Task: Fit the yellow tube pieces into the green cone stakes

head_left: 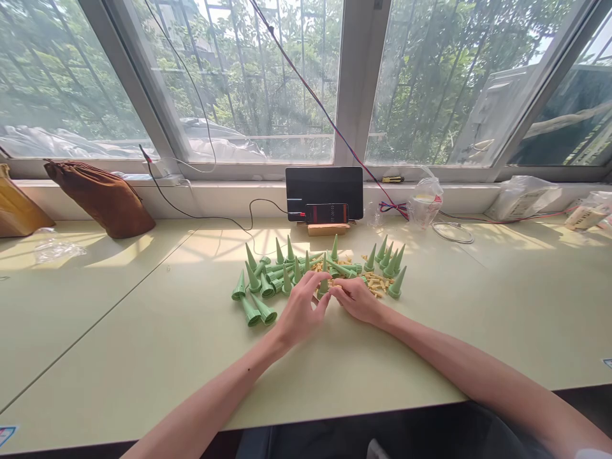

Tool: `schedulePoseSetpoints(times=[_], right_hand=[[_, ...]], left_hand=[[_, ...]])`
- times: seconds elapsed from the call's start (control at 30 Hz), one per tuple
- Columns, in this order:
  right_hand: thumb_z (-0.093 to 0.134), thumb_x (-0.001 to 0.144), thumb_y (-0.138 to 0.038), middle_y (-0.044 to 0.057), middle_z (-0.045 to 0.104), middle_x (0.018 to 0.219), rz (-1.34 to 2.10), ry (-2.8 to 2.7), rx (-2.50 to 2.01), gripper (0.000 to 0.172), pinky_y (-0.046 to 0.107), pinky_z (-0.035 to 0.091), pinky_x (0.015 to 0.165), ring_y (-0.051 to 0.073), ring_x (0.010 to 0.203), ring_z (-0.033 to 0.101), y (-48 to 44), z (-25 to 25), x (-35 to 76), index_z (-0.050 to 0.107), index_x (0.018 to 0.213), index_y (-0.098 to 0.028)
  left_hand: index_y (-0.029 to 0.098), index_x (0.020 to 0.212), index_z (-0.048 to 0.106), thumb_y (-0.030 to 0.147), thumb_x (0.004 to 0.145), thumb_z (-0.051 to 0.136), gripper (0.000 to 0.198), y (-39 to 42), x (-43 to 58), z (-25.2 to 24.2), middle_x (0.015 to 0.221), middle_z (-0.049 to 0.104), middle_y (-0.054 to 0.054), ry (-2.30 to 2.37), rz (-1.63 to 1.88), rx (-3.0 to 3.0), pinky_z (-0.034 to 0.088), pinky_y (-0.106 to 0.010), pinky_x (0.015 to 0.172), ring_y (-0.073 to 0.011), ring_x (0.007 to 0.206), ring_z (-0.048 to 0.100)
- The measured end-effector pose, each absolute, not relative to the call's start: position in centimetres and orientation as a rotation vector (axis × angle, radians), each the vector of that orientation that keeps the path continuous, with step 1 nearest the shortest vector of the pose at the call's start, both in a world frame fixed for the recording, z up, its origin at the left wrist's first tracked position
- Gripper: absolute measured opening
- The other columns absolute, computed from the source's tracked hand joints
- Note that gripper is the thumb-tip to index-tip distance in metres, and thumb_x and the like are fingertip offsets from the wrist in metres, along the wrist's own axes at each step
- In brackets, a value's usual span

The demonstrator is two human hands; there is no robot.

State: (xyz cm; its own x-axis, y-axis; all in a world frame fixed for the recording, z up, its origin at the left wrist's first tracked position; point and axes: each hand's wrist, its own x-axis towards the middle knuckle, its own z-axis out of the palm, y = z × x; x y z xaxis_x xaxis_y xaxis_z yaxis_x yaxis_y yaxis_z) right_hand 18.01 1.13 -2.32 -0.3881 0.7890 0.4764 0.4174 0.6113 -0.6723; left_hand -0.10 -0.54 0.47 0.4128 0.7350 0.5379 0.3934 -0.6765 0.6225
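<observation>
Just left of the table's middle, my left hand is curled round an upright green plastic cone spike, its thumb and fingers at the sides near the flanged base. My right hand is beside the same spike, fingertips pinched together close to the left thumb; whatever they hold is too small and covered to make out. Further green cone spikes stand upright to the right and behind. On the left, several lie on their sides, one with its hollow end facing me. Small yellow plastic pieces are scattered between them.
A phone leans before a black tablet on a small stand. A brown pouch lies back left. Along the sill are a plastic bag with a cup, a coiled cable and a yellow-black tool.
</observation>
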Motion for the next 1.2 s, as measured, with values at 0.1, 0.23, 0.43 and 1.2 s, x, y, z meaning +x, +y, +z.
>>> schedulePoseSetpoints(times=[0.1,0.23,0.43,1.2], right_hand=[[0.038,0.098,-0.035,-0.005,0.037,0.051,0.567,-2.029,-0.944,0.046,0.024,0.028,0.052,0.009,0.048,0.033,1.28,-2.45,18.02,0.035,0.056,-0.019],[0.037,0.098,-0.036,-0.004,0.035,0.05,0.557,-2.031,-0.94,0.048,0.025,0.027,0.051,0.009,0.048,0.032,1.45,-2.6,18.02,0.034,0.054,-0.018],[0.045,0.096,-0.036,-0.006,0.04,0.053,0.593,-2.002,-1.009,0.027,0.024,0.028,0.049,0.01,0.048,0.034,1.28,-2.57,18.08,0.057,0.078,-0.019],[0.044,0.097,-0.035,-0.006,0.041,0.055,0.592,-2.023,-0.992,0.026,0.024,0.03,0.051,0.01,0.049,0.035,1.19,-2.44,18.09,0.054,0.078,-0.019]], left_hand=[[0.024,0.116,0.055,0.02,0.091,0.054,0.025,-0.56,-0.12,0.37,0.106,0.058,-0.006,0.969,1.146,2.281,0.06,-0.025,0.062,-0.0161,0.088,0.061],[0.024,0.116,0.055,0.02,0.091,0.054,0.025,-0.63,-0.11,0.35,0.107,0.058,-0.006,0.972,1.136,2.281,0.06,-0.025,0.063,-0.0158,0.088,0.061],[0.024,0.115,0.056,0.021,0.092,0.053,0.024,-0.62,-0.02,0.43,0.106,0.058,-0.006,0.968,1.146,2.26,0.061,-0.026,0.062,-0.0169,0.09,0.06],[0.024,0.115,0.056,0.018,0.09,0.054,0.025,-0.64,0.04,0.31,0.108,0.058,-0.006,0.993,1.115,2.251,0.059,-0.025,0.063,-0.0164,0.089,0.059]])
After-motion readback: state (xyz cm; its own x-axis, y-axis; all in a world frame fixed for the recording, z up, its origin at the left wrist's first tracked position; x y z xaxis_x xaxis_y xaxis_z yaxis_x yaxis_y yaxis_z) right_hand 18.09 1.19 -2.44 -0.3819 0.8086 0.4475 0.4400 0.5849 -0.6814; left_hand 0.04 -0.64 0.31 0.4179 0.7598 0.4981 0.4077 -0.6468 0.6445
